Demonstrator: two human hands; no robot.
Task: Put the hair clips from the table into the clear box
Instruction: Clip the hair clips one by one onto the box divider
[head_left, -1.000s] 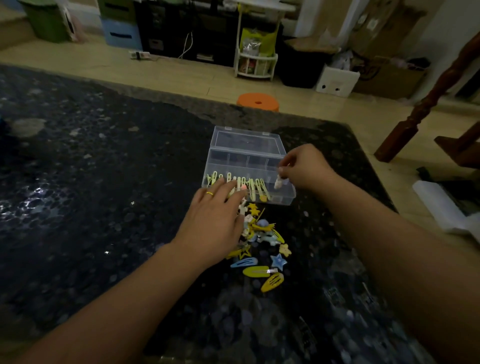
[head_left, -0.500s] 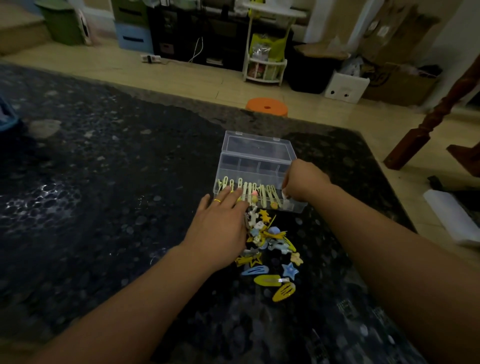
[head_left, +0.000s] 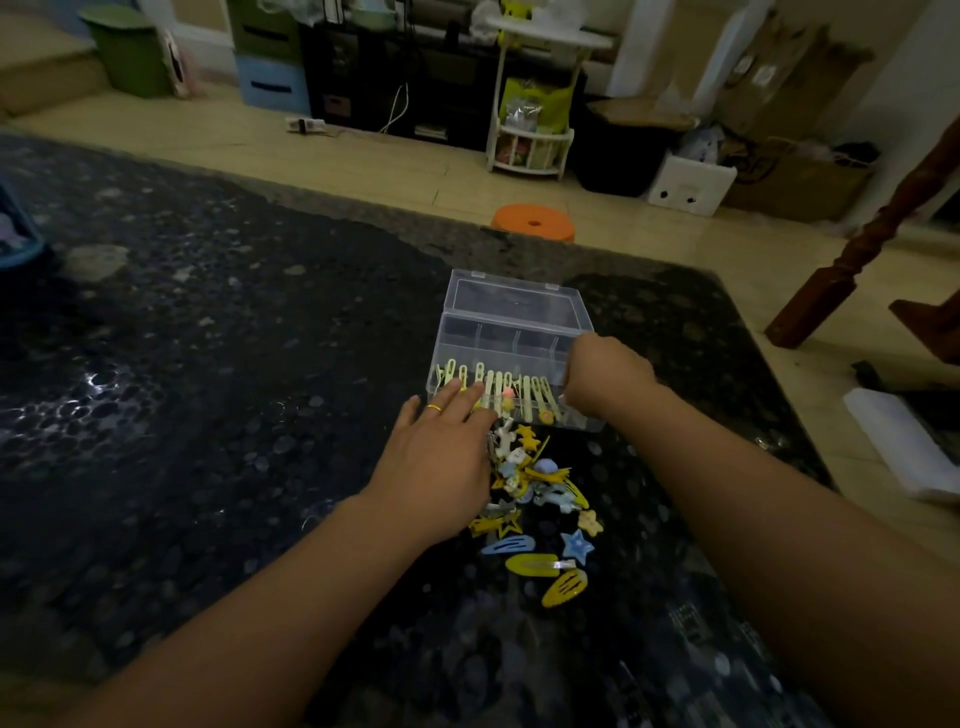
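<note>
The room is dim and the picture looks dark all over. The table (head_left: 218, 395) is almost black, with one small bright shine on its left side. The floor (head_left: 363, 156) far back is lighter and a bit glossy. Straight lines bend near the edges. Both arms look a little soft and fuzzy close to the camera.

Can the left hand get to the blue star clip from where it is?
Probably yes. The blue star clip lies bare on the table, at the near edge of the pile, with nothing on top of it. The left hand rests flat just beside the pile, and nothing lies between them.
</note>
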